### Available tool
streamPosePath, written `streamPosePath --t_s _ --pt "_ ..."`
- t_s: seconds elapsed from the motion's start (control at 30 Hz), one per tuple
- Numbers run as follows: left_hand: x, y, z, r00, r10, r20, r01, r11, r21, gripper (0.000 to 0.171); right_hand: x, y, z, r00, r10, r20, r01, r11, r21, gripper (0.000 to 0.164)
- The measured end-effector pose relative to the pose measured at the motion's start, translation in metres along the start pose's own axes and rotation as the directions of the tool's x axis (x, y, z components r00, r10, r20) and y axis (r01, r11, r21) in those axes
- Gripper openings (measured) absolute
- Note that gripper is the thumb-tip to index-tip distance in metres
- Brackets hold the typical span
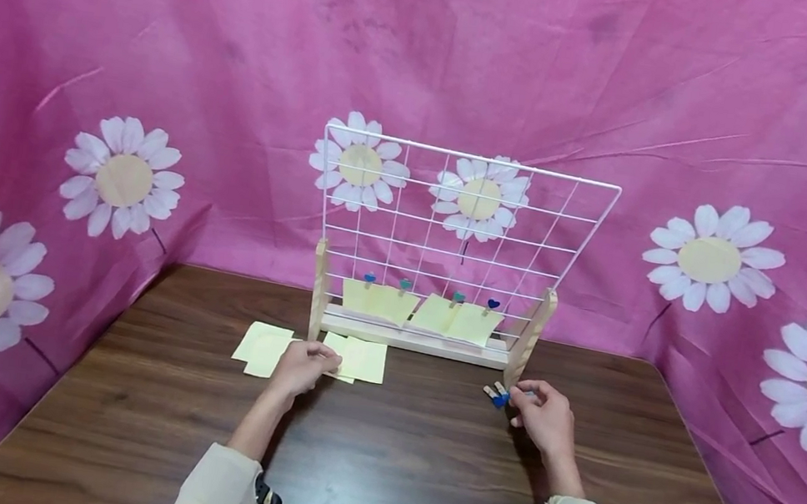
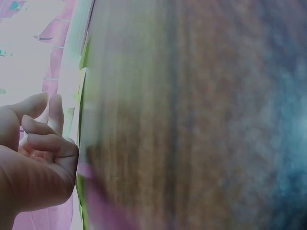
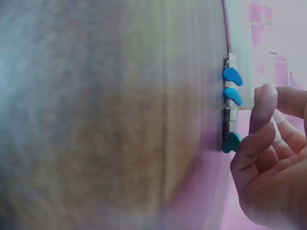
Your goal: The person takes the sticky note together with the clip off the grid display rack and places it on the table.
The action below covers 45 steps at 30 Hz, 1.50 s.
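My left hand [image 1: 302, 368] hovers over the table between two groups of yellow paper notes, its fingertips overlapping the left edge of the nearer-to-rack notes [image 1: 365, 361]. More notes [image 1: 265, 347] lie to its left. In the left wrist view, its thumb and fingers are loosely bent with nothing between them. My right hand [image 1: 548, 417] is beside small wooden clothespins [image 1: 496, 394] with heart tops. The right wrist view shows a blue heart clothespin [image 3: 232, 76], a light blue one [image 3: 232, 96] and a green one [image 3: 231, 142] close to the loosely curled fingers, which hold nothing visible.
A white wire grid [image 1: 449, 249] stands in a wooden base [image 1: 408, 338] at the back of the brown table [image 1: 378, 459]. Several yellow notes [image 1: 437, 313] hang low on it from heart clothespins. A pink flowered cloth [image 1: 249, 31] surrounds the table.
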State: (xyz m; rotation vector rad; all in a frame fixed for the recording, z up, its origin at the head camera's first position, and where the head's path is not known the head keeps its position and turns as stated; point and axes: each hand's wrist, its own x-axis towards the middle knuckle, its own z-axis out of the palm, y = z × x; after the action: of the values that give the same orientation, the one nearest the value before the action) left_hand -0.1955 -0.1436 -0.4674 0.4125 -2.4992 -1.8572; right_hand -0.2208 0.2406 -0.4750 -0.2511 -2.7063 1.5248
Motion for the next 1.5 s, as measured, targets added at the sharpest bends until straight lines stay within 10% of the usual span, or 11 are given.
streamPosePath --t_s 0.5,1.5 --pt "0.002 0.016 0.028 0.973 0.183 0.137 -0.179 0.983 -0.042 0.013 0.005 -0.033 0.003 0.979 -0.194 -0.061 0.199 0.976 0.091 0.022" --pt "0.012 0.039 0.073 0.965 0.208 0.157 -0.190 0.974 -0.125 0.030 0.013 -0.072 0.002 0.959 -0.274 -0.077 0.284 0.934 0.216 0.032"
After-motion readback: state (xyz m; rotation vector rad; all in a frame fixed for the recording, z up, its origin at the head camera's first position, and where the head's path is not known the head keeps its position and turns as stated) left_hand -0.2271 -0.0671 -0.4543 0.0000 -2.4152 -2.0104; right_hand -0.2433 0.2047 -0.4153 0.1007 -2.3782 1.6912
